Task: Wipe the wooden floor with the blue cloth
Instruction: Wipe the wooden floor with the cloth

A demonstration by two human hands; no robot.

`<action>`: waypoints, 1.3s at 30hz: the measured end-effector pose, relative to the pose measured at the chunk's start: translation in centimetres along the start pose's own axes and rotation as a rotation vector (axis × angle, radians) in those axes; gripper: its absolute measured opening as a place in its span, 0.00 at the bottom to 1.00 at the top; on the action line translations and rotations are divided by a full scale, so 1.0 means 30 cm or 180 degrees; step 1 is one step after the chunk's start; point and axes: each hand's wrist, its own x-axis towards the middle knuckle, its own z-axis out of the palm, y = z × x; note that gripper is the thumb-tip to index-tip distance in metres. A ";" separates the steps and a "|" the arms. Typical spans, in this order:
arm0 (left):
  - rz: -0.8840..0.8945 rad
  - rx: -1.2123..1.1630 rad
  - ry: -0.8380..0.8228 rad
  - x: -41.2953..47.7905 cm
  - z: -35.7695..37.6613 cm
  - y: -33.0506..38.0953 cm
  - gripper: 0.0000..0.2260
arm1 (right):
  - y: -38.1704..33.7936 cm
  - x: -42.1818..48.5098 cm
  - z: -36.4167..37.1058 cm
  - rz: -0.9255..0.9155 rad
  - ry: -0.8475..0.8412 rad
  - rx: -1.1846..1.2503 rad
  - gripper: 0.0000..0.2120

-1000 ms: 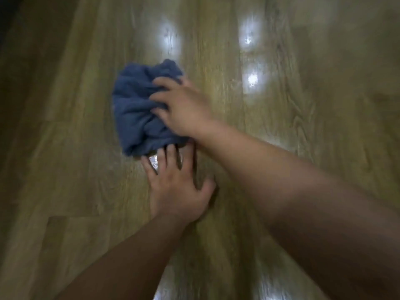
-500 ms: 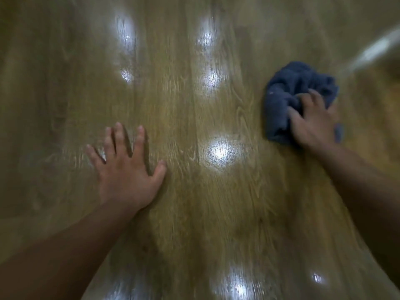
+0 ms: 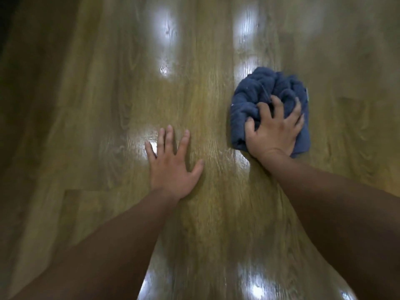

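Note:
The blue cloth (image 3: 262,94) lies bunched up on the wooden floor (image 3: 108,115), right of centre. My right hand (image 3: 273,131) presses down on the cloth's near half, fingers curled into the folds and gripping it. My left hand (image 3: 172,163) lies flat on the bare floor to the left of the cloth, fingers spread, holding nothing. About a hand's width of floor separates the two hands. Both forearms reach in from the bottom of the view.
Glossy floor planks run away from me, with bright light reflections (image 3: 164,29) at the top and near the bottom edge. A dark shadowed area (image 3: 13,61) fills the far left.
One second ago the cloth was just beyond my left hand; my right hand swept it far to the right, and now it has come partly back toward the left hand. The left hand stayed planted.

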 end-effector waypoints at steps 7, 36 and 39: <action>-0.0170 0.0154 0.0035 -0.261 0.027 -0.159 0.29 | -0.004 -0.002 0.002 0.0038 -0.0051 -0.0092 0.24; -0.0132 -0.0035 0.0029 -0.241 0.001 -0.154 0.31 | -0.608 -0.056 -0.209 -0.0318 -0.1419 0.2210 0.22; -0.0122 -0.0021 -0.0050 -0.240 -0.001 -0.153 0.31 | -0.264 -0.042 -0.184 0.0630 -0.0362 0.1463 0.24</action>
